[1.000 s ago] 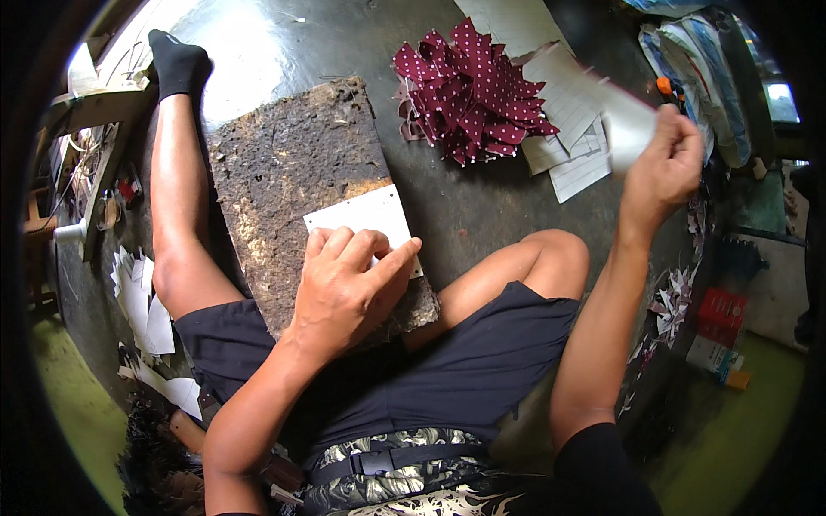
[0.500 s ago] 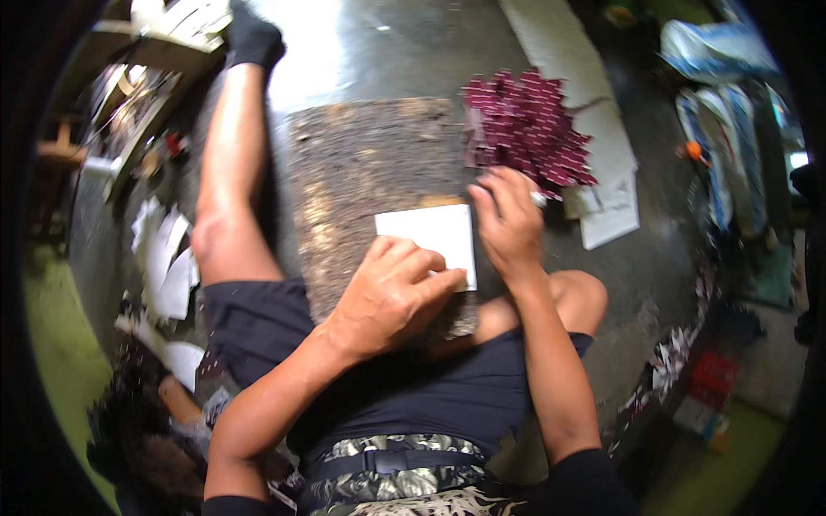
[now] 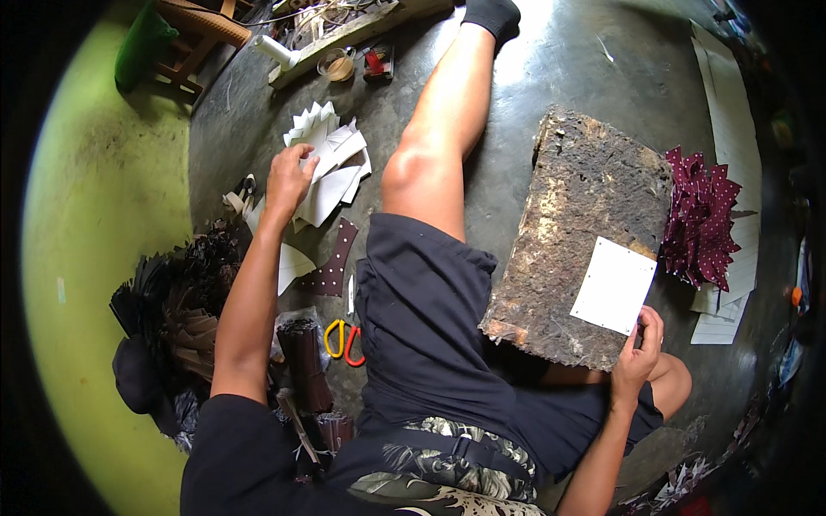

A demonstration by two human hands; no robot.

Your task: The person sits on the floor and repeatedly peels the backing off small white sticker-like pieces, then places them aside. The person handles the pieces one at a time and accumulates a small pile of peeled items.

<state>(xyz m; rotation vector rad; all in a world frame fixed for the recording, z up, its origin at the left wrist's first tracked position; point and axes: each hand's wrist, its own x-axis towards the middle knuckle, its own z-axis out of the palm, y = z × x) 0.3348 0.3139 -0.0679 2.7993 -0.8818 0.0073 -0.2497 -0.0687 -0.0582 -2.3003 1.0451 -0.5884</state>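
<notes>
My left hand (image 3: 291, 182) is stretched out to the far left, at a fanned pile of white cut pieces (image 3: 329, 191). Its thumb and fingers are apart at the pile's near edge, with nothing visibly held. A square white card (image 3: 614, 285) with small dark dots along its edges lies on a rough, worn brown board (image 3: 594, 181). My right hand (image 3: 638, 348) has its fingers curled at the card's near right corner, thumb and fingers closed on it. Beside the board's right edge stands a fanned stack of burgundy, white-dotted pieces (image 3: 704, 219).
Scissors (image 3: 344, 341) with yellow and red handles lie by my left thigh, near a dotted burgundy scrap (image 3: 332, 265). Dark bundles (image 3: 185, 318) pile against the green wall (image 3: 95, 215). A small round container (image 3: 336, 65) sits beyond the white pieces. Long pale sheets (image 3: 731, 155) lie far right.
The view has swung to the left. My left hand has left the white card and reached over to the white pieces. My right hand has come from near the burgundy stack to the card's corner.
</notes>
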